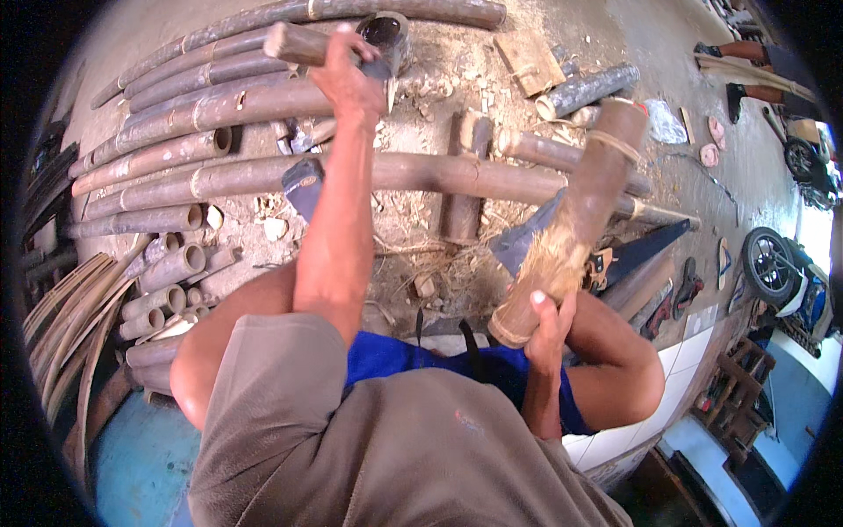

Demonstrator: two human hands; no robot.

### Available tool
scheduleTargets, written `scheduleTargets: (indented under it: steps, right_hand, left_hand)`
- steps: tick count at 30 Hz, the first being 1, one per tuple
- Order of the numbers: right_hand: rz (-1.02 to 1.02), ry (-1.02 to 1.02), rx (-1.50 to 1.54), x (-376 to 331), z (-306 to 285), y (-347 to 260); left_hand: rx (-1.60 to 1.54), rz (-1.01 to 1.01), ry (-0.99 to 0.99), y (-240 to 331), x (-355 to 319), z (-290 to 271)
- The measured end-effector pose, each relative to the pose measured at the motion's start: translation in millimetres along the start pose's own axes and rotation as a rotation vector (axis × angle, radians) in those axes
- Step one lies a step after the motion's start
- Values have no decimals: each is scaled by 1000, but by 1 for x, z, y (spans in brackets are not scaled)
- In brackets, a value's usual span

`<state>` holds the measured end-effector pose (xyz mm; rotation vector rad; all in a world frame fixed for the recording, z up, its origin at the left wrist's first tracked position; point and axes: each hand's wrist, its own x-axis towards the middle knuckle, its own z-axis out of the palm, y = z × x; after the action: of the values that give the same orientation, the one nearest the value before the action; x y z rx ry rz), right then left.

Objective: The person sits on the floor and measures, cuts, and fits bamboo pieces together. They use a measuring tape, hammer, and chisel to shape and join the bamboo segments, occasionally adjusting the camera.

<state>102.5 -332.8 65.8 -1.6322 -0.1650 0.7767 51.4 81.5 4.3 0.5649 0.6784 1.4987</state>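
Observation:
My left hand (347,75) is stretched out at the far left, closed around a thick wooden-handled tool (299,44). The tool is blurred, and its working end is partly hidden by my fingers, beside the dark open end of a bamboo pole (384,31). My right hand (549,329) grips the near end of a thick brown bamboo section (597,176), thumb on top. This section slants up to the far right. Its lower part has a rough, pale shaved patch (558,250) with splintered fibres.
Long bamboo poles (237,105) lie at the left, one pole (457,176) crossing ahead of me. Cut tubes (180,263) and curved strips (75,316) pile up at lower left. A handsaw (645,250) lies right. Further right are a parked motorcycle (773,263) and another person's legs (746,53).

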Motion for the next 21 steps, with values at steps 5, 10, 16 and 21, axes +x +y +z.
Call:
scheduleTargets:
  steps: [5,10,16,21]
  right_hand:
    - [55,-74,-49,-8,11,-1]
    - [-44,-162,-266,-18,13,7]
    - [-24,-173,-319,-16,16,15]
    - [-28,-199,-322,-16,21,10]
  left_hand:
    - [-47,-193,-18,-10,-98,-31]
    - [-147,-360,53,-34,-130,-76]
    - [-87,-357,57,-37,-135,-79]
    - [-74,-349,53,-46,-135,-87]
